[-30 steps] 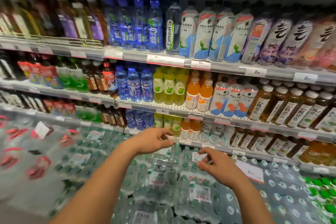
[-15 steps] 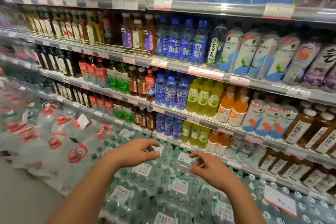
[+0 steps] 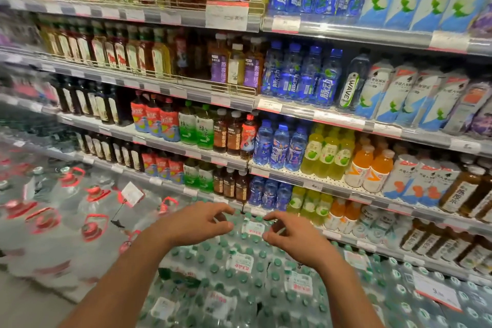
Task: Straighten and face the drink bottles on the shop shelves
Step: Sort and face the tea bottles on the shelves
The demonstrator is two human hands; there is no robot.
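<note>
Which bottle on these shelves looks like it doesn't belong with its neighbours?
The dark WAVE bottle stands alone between the blue bottles and the white cartons. One shelf down, a single red-labelled bottle stands between the brown tea bottles and blue ones. Neither matches a row.

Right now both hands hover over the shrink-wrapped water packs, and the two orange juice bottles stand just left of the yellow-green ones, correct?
Not quite. In the head view the orange juice bottles stand just right of the yellow-green ones. Both the left hand and right hand do hover over the water packs.
</note>
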